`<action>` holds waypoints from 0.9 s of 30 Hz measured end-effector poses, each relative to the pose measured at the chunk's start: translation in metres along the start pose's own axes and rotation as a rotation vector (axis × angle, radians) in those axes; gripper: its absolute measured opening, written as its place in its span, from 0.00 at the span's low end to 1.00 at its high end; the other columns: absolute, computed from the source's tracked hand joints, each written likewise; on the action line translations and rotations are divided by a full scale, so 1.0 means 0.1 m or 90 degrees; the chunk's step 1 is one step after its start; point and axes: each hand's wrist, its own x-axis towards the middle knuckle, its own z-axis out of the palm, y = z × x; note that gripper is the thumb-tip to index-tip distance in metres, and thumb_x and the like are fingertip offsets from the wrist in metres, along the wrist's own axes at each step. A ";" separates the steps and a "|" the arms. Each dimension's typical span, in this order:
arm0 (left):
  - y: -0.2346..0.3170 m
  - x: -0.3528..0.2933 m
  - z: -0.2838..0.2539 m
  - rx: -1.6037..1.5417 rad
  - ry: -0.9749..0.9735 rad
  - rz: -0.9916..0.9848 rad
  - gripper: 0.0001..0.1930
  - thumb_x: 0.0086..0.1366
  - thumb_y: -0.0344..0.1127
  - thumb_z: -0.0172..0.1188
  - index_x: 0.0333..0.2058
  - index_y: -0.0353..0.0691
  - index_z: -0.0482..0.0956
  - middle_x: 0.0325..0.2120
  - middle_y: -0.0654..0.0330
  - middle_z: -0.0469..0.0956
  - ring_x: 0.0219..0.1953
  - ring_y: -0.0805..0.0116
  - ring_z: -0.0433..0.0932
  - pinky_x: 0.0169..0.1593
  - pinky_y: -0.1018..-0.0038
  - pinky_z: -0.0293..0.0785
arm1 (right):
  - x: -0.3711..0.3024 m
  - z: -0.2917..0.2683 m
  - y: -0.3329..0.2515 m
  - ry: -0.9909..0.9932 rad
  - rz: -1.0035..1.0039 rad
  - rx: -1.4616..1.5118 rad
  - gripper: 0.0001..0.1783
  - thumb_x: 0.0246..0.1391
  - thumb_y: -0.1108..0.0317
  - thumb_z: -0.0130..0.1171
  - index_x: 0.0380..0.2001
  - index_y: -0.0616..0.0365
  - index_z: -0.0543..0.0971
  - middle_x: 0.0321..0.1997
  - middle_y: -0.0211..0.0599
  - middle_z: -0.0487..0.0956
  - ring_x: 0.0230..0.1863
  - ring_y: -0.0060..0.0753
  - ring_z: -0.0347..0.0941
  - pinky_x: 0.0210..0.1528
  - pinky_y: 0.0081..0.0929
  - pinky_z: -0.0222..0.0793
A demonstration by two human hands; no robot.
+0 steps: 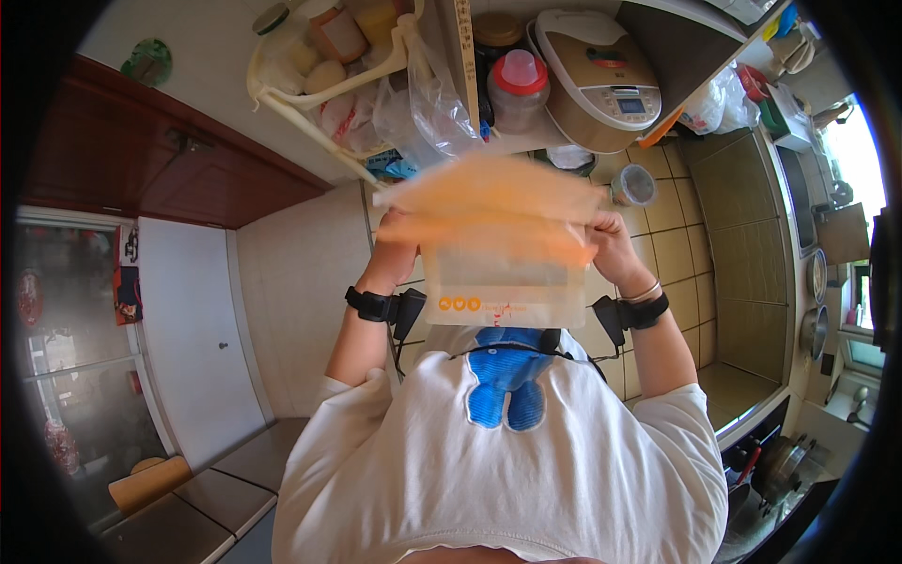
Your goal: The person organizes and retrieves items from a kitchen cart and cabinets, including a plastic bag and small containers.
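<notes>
In front of my chest a translucent plastic bag (pixel 554 274) with an orange upper part is spread between my two hands. Its orange top is smeared by motion; small orange round symbols and red marks show near its lower edge. My left hand (pixel 397 252) is closed on the bag's left side, its fingers partly hidden by the orange part. On the opposite side, my right hand (pixel 611 246) pinches the bag's right edge. Both wrists wear black straps with small black devices. Whether anything is inside the bag I cannot tell.
Ahead, a shelf holds a rice cooker (pixel 601 80) and a jar with a red lid (pixel 519 89). A cream rack (pixel 319 94) with jars and plastic bags stands left of it. A round clear container (pixel 633 185) is beyond my right hand. Kitchen counter with pots (pixel 785 465) lies right.
</notes>
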 end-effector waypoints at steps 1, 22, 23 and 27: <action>0.01 0.00 0.00 -0.118 -0.052 -0.001 0.12 0.64 0.29 0.54 0.47 0.38 0.73 0.43 0.56 0.78 0.45 0.69 0.77 0.50 0.75 0.71 | 0.01 -0.03 0.01 -0.036 0.015 0.025 0.10 0.56 0.80 0.49 0.34 0.63 0.81 0.37 0.28 0.80 0.35 0.18 0.74 0.36 0.15 0.70; 0.04 -0.07 0.21 -0.024 0.016 -0.059 0.23 0.57 0.22 0.60 0.52 0.35 0.67 0.46 0.60 0.75 0.48 0.72 0.75 0.53 0.76 0.69 | 0.12 0.14 -0.11 0.063 0.063 0.337 0.25 0.59 0.70 0.49 0.60 0.58 0.61 0.56 0.43 0.71 0.55 0.36 0.69 0.55 0.28 0.65; 0.04 -0.06 0.22 0.028 0.055 -0.024 0.22 0.57 0.22 0.60 0.51 0.34 0.67 0.46 0.59 0.75 0.48 0.72 0.75 0.53 0.76 0.70 | 0.10 0.11 -0.07 0.025 0.100 0.409 0.35 0.61 0.63 0.51 0.66 0.55 0.50 0.59 0.43 0.68 0.58 0.37 0.67 0.58 0.28 0.64; -0.06 0.00 0.24 0.149 0.124 0.078 0.20 0.56 0.24 0.62 0.47 0.34 0.67 0.44 0.58 0.76 0.47 0.72 0.75 0.51 0.76 0.71 | 0.05 0.17 0.26 0.026 0.143 0.168 0.44 0.54 0.63 0.62 0.66 0.55 0.48 0.63 0.42 0.63 0.60 0.34 0.63 0.60 0.28 0.62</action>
